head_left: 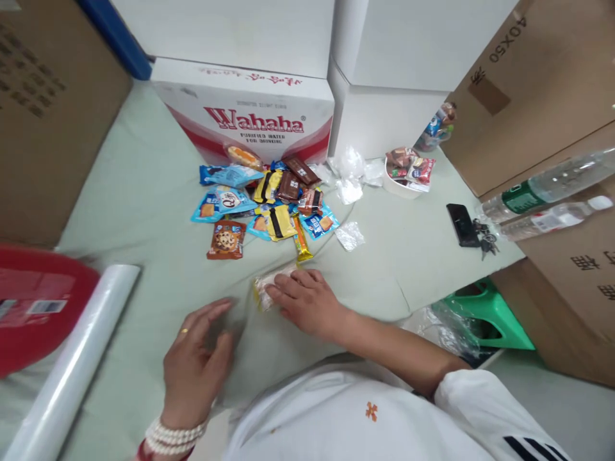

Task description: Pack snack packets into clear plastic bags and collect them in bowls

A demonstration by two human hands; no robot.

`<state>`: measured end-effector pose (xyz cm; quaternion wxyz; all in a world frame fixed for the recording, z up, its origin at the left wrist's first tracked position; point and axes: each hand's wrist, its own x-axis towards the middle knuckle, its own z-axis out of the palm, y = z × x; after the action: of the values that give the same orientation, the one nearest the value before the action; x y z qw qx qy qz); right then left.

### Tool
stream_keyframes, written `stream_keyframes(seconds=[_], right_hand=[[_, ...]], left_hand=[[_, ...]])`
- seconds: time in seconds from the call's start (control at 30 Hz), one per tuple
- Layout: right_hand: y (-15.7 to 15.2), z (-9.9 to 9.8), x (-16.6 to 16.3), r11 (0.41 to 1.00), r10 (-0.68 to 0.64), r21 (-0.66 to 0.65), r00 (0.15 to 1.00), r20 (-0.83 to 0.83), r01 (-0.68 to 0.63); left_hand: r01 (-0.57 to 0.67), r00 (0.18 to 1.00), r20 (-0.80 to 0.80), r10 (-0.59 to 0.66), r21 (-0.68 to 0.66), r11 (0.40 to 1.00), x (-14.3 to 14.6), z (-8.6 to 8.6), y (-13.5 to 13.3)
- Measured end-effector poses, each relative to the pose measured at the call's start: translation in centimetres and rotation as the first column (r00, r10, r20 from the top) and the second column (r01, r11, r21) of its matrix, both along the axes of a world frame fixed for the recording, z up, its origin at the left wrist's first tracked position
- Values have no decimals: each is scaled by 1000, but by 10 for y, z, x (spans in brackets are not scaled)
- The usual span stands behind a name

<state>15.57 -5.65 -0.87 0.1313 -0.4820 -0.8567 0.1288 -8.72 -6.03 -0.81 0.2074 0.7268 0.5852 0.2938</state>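
Observation:
My right hand [307, 299] rests over a pale wrapped snack packet [264, 296] with a yellowish edge, its fingers curled across the top. The hand covers much of the packet, which lies on the green cloth. To the left, my left hand [196, 358] is held apart from the packet, thumb and fingers separated and nothing between them. Beyond both hands is a heap of wrapped snacks: a brown cookie packet [226, 240], blue packets [223, 202], yellow packets [280, 222], dark brown packets [289, 186] and a thin yellow bar [301, 239].
A Wahaha carton [259, 121] stands behind the heap. Crumpled clear wrappers [350, 238] and a white tub [400, 187] of snacks sit to its right. Farther right are a phone [462, 224], keys [487, 241] and plastic bottles [552, 221]. A white plastic roll [79, 358] lies left.

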Motion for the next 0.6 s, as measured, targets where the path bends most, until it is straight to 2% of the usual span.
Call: stream_keyframes(seconds=[0.13, 0.23, 0.3, 0.37, 0.43, 0.47, 0.5, 0.53, 0.6], right_hand=[[12, -4, 8, 992, -120, 44, 991, -60, 122], [35, 8, 52, 943, -324, 39, 938, -122, 331], [57, 24, 108, 847, -514, 60, 843, -157, 528], [87, 44, 175, 712, -650, 127, 717, -251, 690], [121, 62, 239, 526, -766, 213, 567, -303, 824], [138, 69, 266, 427, -828, 256, 489, -274, 867], [154, 74, 287, 375, -874, 276, 437, -212, 885], [168, 77, 302, 348, -892, 284, 409, -195, 894], [190, 74, 317, 330, -914, 290, 381, -139, 898]], left_hand=[[54, 995, -82, -55, -8, 998, -12, -16, -16], [95, 986, -141, -87, 51, 994, -21, -27, -30], [143, 977, -172, -126, 90, 986, -25, -32, -36], [189, 967, -205, -154, 165, 968, -25, -37, -39], [213, 959, -238, -155, 242, 946, -23, -41, -37], [214, 957, -251, -146, 269, 939, -22, -42, -36], [217, 953, -266, -142, 278, 936, -21, -42, -34], [217, 950, -279, -137, 279, 935, -19, -42, -32], [213, 946, -300, -125, 279, 937, -18, -40, -30]])
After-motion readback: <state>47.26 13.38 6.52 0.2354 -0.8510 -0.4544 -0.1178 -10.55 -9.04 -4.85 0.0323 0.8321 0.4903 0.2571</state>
